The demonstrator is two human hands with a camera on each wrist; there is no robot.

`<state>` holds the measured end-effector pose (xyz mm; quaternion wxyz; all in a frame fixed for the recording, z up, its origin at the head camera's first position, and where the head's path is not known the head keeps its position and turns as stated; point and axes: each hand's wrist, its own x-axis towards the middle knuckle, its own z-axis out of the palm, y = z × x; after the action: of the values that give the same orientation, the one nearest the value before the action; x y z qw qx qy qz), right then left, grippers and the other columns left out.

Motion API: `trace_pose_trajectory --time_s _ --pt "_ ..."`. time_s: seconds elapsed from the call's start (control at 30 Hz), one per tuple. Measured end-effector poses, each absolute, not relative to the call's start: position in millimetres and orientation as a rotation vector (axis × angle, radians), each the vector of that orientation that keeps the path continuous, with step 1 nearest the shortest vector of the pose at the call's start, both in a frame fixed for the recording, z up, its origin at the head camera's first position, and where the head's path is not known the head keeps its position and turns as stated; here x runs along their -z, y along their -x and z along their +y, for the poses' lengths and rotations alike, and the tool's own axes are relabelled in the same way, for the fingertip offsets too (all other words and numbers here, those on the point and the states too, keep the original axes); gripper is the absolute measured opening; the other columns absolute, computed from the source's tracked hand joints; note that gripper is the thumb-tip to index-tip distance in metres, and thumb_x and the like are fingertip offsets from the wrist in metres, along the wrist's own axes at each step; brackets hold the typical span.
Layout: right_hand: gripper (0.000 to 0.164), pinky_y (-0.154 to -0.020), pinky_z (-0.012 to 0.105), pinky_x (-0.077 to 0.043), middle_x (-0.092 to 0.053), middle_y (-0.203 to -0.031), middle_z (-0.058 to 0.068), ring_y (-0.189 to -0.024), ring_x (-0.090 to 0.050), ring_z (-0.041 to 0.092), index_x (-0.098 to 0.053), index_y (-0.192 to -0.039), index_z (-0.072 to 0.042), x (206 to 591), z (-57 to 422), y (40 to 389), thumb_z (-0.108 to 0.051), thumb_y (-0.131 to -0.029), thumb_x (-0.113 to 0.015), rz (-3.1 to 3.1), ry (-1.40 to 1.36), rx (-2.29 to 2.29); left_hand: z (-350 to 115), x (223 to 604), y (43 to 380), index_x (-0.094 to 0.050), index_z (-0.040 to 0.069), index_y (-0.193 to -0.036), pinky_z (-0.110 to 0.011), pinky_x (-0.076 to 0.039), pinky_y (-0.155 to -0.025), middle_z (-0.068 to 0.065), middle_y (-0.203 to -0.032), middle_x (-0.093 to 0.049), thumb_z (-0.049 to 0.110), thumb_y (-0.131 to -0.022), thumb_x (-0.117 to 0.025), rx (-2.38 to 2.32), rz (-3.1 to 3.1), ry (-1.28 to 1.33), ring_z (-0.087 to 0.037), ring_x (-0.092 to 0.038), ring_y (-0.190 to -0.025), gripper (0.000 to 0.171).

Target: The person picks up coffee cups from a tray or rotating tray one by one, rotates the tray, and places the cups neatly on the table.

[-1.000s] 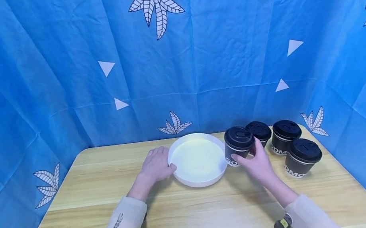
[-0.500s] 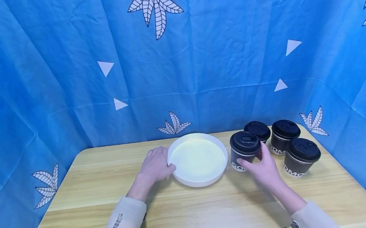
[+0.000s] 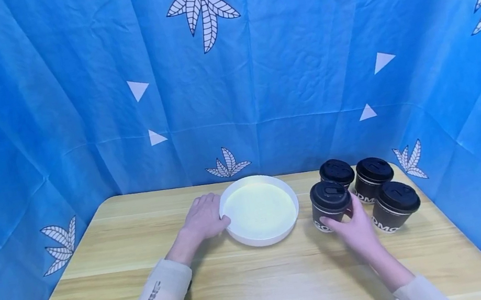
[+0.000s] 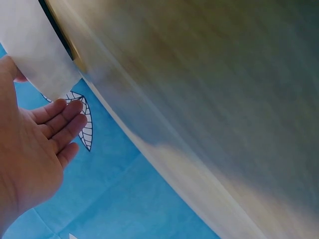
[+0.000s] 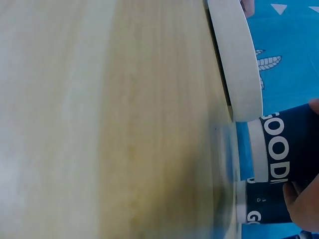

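In the head view, my right hand (image 3: 355,226) grips a black lidded paper coffee cup (image 3: 328,204) by its side, thumb at the front. The cup is upright, and the right wrist view shows its base (image 5: 258,149) slightly above the tabletop. A round white tray (image 3: 264,239) lies to the left of that cup. My left hand (image 3: 204,217) is at the tray's left side, thumb against the rim. Fairly straight fingers (image 4: 70,134) show in the left wrist view, the fingertips touching the tray wall (image 4: 47,55).
Behind and right of the held cup stand three more black lidded cups, one at the back (image 3: 337,171), one in the corner (image 3: 373,176) and one nearer (image 3: 395,206). A blue curtain (image 3: 231,93) hangs around the wooden table (image 3: 263,284).
My right hand has carried the cup rightward and toward me, away from the tray and closer to the other cups. The left hand and the tray stay put.
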<state>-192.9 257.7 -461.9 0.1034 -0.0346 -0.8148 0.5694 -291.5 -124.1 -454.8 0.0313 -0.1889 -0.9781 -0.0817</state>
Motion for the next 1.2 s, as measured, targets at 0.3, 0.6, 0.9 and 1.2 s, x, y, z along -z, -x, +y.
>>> trace_pose_trajectory --time_s 0.3,0.6,0.9,1.2 --pt "0.091 -0.117 0.055 -0.039 -0.051 -0.145 0.022 -0.14 -0.046 0.04 -0.033 -0.154 -0.002 464.8 270.0 187.8 -0.014 -0.083 -0.087 -2.407 0.152 -1.624 -124.9 455.9 291.1 -0.054 -0.005 -0.133 -0.051 -0.036 -0.116 -0.018 -0.131 -0.06 0.039 -0.089 -0.061 0.255 -3.005 0.588 -0.036 -0.051 -0.125 0.063" --pt "0.087 -0.119 0.055 -0.037 -0.05 -0.146 0.023 -0.141 -0.045 0.038 -0.034 -0.152 0.002 465.7 278.3 184.4 -0.011 -0.084 -0.086 -2.399 0.175 -1.606 -125.6 456.4 292.0 -0.052 -0.005 -0.138 -0.051 -0.033 -0.119 -0.019 -0.137 -0.058 0.039 -0.091 -0.061 0.268 -3.016 0.59 -0.037 -0.049 -0.131 0.065" --pt "0.086 -0.117 0.054 -0.039 -0.05 -0.145 0.024 -0.14 -0.047 0.039 -0.033 -0.152 0.002 469.8 283.4 185.6 -0.009 -0.084 -0.084 -2.383 0.202 -1.59 -125.5 456.9 292.5 -0.052 -0.005 -0.138 -0.051 -0.034 -0.118 -0.019 -0.136 -0.058 0.04 -0.09 -0.06 0.259 -3.024 0.578 -0.037 -0.05 -0.13 0.066" --pt "0.089 -0.117 0.053 -0.04 -0.047 -0.149 0.025 -0.141 -0.046 0.041 -0.029 -0.154 0.002 472.8 287.6 188.5 -0.008 -0.084 -0.083 -2.371 0.243 -1.59 -124.9 457.0 293.0 -0.053 -0.005 -0.137 -0.051 -0.034 -0.118 -0.018 -0.135 -0.059 0.04 -0.09 -0.061 0.263 -3.022 0.576 -0.037 -0.05 -0.129 0.066"
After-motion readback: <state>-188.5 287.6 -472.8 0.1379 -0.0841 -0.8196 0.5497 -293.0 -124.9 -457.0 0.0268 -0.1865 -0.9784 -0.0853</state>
